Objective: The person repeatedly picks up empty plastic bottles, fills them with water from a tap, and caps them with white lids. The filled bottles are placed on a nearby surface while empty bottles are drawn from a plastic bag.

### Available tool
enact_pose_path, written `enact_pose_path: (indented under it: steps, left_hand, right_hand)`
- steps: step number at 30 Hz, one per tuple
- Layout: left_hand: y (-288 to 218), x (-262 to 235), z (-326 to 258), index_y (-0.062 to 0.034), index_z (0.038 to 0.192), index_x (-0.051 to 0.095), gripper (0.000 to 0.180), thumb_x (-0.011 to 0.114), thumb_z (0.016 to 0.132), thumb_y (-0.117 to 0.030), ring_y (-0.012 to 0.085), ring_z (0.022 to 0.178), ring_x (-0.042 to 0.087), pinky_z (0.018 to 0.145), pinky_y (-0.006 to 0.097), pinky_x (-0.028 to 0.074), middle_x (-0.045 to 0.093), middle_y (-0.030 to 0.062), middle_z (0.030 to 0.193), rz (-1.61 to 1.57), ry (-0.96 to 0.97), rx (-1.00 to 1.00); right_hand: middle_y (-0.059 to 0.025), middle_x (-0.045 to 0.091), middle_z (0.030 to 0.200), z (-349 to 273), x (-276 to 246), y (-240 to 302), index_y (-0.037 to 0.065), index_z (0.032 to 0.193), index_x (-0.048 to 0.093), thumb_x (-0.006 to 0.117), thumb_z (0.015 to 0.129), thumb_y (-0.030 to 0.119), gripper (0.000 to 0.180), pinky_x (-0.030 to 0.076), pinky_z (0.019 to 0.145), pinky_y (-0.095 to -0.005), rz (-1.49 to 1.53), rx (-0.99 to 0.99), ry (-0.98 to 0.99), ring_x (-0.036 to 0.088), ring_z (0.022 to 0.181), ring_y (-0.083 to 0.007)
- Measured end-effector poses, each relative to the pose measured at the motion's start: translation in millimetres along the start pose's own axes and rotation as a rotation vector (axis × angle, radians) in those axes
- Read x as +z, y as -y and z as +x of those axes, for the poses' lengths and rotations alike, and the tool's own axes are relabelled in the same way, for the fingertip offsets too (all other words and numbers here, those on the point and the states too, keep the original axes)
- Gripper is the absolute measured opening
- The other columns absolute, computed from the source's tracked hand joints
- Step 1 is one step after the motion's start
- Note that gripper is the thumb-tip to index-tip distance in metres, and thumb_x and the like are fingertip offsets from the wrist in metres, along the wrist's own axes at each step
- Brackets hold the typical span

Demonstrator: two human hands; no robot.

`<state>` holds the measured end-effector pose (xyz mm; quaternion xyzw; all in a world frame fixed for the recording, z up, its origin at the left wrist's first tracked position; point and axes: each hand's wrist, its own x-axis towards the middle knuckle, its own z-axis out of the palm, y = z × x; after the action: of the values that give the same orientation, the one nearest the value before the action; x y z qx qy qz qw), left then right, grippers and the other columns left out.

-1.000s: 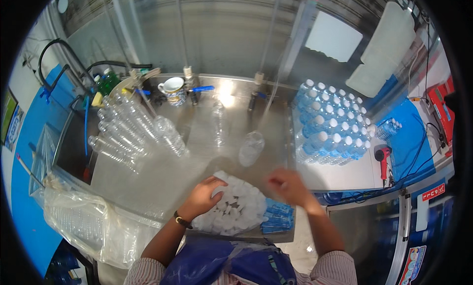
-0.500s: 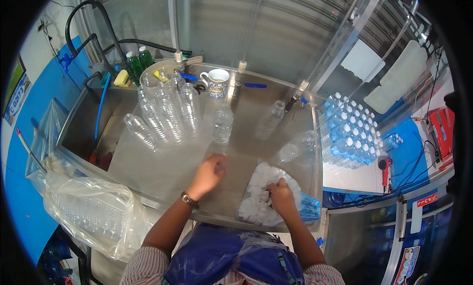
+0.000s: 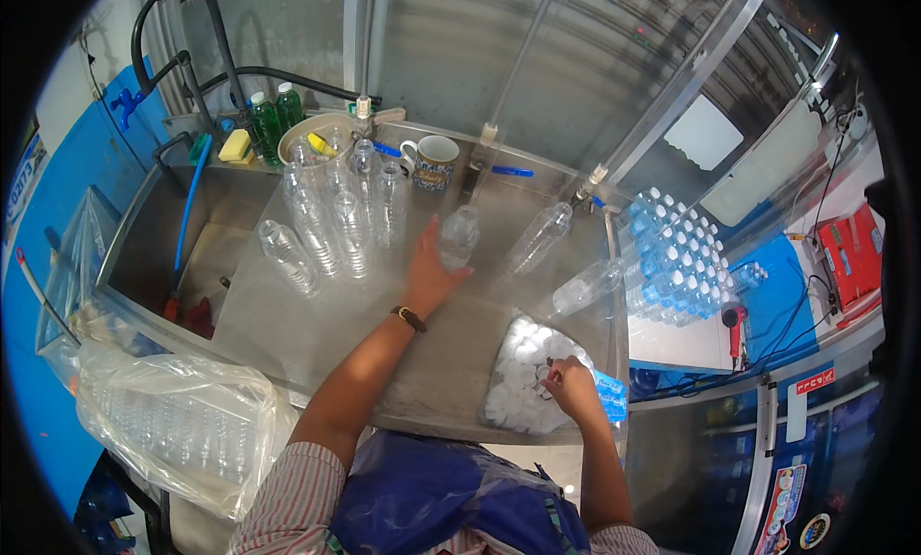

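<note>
My left hand (image 3: pixel 434 269) is curved round the lower part of a clear plastic bottle (image 3: pixel 460 231) that stands uncapped on the steel counter. Its fingers lie along the bottle's left side and the thumb crosses low in front. My right hand (image 3: pixel 572 384) is over a clear bag of white bottle caps (image 3: pixel 526 368), fingertips pinched together among the caps. What the fingertips hold is too small to make out. To the right, another clear bottle (image 3: pixel 540 238) stands under a tap, and one more bottle (image 3: pixel 583 288) lies tilted near the counter's right edge.
Several empty bottles (image 3: pixel 350 234) are grouped on the left of the counter (image 3: pixel 384 339), beside a sink (image 3: pixel 216 243). A mug (image 3: pixel 434 162) stands behind. Capped bottles (image 3: pixel 679 253) are packed at right, near a red heat gun (image 3: pixel 735 330). A plastic sack of bottles (image 3: pixel 182 425) sits at lower left.
My left hand has moved forward and right from the counter's middle to the standing bottle. My right hand stays at the bag of caps. The whole view has shifted slightly.
</note>
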<state>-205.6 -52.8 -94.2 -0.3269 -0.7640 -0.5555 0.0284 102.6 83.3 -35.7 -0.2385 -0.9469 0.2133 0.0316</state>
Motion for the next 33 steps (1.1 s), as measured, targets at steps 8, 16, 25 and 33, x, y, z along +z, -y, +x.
enact_pose_path:
  steps: [8, 16, 25, 33]
  left_hand:
    - [5, 13, -2, -0.0017, 0.146, 0.028, 0.098, 0.085, 0.069, -0.019, 0.0422, 0.124, 0.049, 0.102, 0.046, 0.043, 0.047, 0.0248, 0.138, -0.001, -0.01, -0.092]
    - [-13, 1, -5, 0.0, 0.137, 0.035, 0.084, 0.083, 0.069, -0.013, 0.0466, 0.115, 0.054, 0.093, 0.049, 0.048, 0.053, 0.0291, 0.126, 0.035, -0.005, -0.162]
    - [-48, -34, -19, 0.0003, 0.127, 0.042, 0.075, 0.084, 0.068, -0.018, 0.0447, 0.104, 0.062, 0.086, 0.047, 0.05, 0.066, 0.0258, 0.107, 0.05, 0.149, -0.196]
    - [-66, -51, -15, 0.0001, 0.131, 0.04, 0.082, 0.085, 0.068, -0.024, 0.0447, 0.101, 0.063, 0.084, 0.046, 0.052, 0.067, 0.0267, 0.107, 0.128, 0.23, -0.24]
  right_hand:
    - [-0.0086, 0.062, 0.087, 21, -22, 24, 0.001, 0.093, 0.057, 0.07, 0.083, 0.001, 0.017, 0.048, 0.063, -0.0293, 0.95, 0.095, 0.139, 0.06, 0.07, -0.016]
    - [-0.0053, 0.061, 0.085, 113, 40, 32, 0.001, 0.12, 0.058, 0.061, 0.084, 0.001, 0.036, 0.048, 0.063, -0.0258, 1.027, 0.092, 0.292, 0.059, 0.071, -0.0122]
    - [-0.0041, 0.062, 0.092, 223, 89, 70, 0.002, 0.121, 0.058, 0.054, 0.092, 0.01, 0.03, 0.052, 0.067, -0.0274, 1.38, 0.229, 0.375, 0.061, 0.074, -0.0143]
    - [-0.008, 0.066, 0.105, 252, 106, 96, 0.004, 0.119, 0.058, 0.053, 0.099, 0.017, 0.024, 0.058, 0.08, -0.0385, 1.664, 0.138, 0.541, 0.068, 0.092, -0.0223]
